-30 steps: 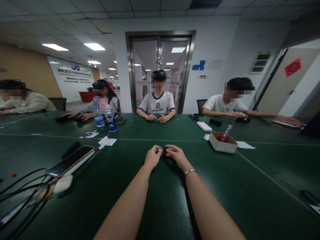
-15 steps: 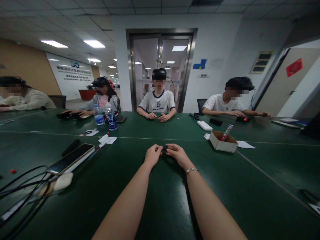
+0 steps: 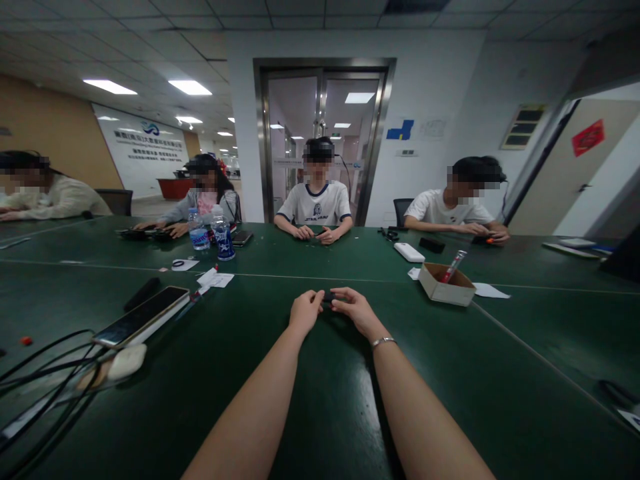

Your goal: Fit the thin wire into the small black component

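A small black object (image 3: 328,297) sits between my two hands, just above the green tabletop (image 3: 330,400); its kind is too small to make out. The fingers of my left hand (image 3: 306,311) are closed on its left end. From the other side my right hand (image 3: 354,309) grips its right end with thumb and fingertips, a silver bracelet (image 3: 384,341) on that wrist. Both forearms reach forward over the table, and the fingers partly cover the object.
At left lie a phone (image 3: 143,317), black cables (image 3: 50,367) and a white rounded item (image 3: 127,362). Ahead left stand two bottles (image 3: 223,233). A small open box (image 3: 447,285) with a tube is at right, beside a white power bank (image 3: 409,252). Several people sit across the table.
My hands hold nearly the same pose on the black object, with only slight finger movement. The person at far right has drawn an outstretched hand back in towards the other hand.
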A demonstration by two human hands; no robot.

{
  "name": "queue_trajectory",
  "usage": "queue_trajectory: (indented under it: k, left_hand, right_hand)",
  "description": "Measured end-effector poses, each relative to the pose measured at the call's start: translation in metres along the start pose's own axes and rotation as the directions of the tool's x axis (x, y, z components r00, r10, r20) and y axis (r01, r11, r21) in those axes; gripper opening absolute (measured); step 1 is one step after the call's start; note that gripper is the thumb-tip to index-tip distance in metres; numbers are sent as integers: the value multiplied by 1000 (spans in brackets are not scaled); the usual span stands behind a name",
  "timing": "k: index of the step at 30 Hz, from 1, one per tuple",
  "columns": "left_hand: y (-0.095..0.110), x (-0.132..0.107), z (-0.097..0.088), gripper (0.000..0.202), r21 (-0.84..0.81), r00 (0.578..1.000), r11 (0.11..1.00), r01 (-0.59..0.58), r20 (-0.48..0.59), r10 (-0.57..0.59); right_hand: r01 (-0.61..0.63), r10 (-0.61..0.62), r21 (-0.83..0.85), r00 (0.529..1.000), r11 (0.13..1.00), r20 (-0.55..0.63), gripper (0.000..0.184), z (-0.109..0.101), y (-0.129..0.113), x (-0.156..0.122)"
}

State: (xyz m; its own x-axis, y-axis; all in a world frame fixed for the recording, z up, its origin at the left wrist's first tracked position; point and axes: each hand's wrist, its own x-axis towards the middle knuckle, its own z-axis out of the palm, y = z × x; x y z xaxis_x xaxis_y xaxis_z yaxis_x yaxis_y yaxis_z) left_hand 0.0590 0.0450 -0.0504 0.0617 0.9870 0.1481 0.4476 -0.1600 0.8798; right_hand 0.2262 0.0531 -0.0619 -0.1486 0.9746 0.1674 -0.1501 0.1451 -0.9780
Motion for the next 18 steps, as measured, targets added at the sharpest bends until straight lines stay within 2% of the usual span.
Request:
queue_trajectory:
  k: [5, 10, 14, 18]
  left_hand:
    - [1, 0, 0, 46, 0, 1000, 1000, 25, 9, -25]
    - [5, -2, -1, 50, 71, 1000, 997, 27, -15, -26]
    - [4, -1, 0, 49, 103, 999, 995, 10, -38, -6]
    - [-3, 3, 3, 45, 64, 999, 998, -18, -38, 20]
  right_hand:
    - [3, -2, -32, 1000, 999, 6, 45, 0, 0, 0]
    - [31, -30, -44, 999, 999, 20, 41, -1, 2, 1]
    - [16, -15, -15, 1000, 1000, 27, 43, -2, 3, 3]
    - [-20, 20, 35, 1000, 999, 17, 44, 0, 2, 4]
